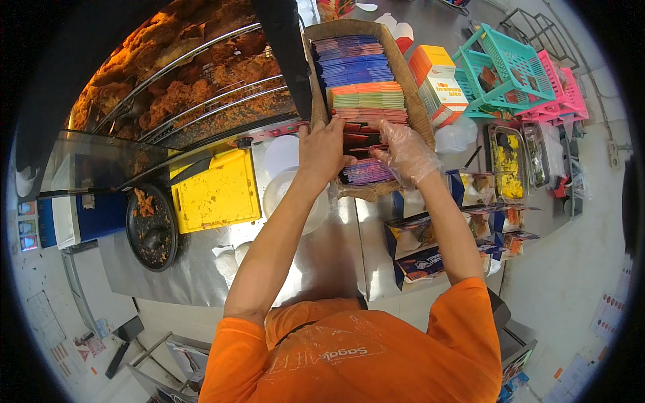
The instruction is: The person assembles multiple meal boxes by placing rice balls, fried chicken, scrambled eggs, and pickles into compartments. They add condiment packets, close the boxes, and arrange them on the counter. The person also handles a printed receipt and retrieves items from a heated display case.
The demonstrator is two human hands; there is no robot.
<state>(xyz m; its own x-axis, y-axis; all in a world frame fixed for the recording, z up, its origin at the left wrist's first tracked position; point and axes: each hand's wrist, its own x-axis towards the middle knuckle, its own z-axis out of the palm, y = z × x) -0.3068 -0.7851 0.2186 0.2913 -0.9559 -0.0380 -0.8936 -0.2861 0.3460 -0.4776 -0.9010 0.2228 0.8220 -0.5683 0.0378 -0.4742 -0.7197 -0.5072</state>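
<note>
A brown cardboard box (412, 80) stands on the steel counter ahead of me, packed with rows of thin flat packets. Blue packets (353, 64) fill its far part, orange and green packets (369, 101) come nearer, and purple packets (366, 172) sit at the near end. Between these, red packets (361, 140) stand loosely. My bare left hand (321, 149) reaches over the box's left side, its fingers and thumb closed at the red packets. From the other side my right hand (406, 153), in a clear plastic glove, pinches them. Both palms hide part of the row.
Fried pieces fill a lit display cabinet (201, 80) at the far left. Below it lie a yellow cutting board (222, 195), a knife (191, 170) and a black round pan (153, 235). Open printed food boxes (416, 245), turquoise baskets (480, 80) and a tray of yellow food (510, 164) are to the right.
</note>
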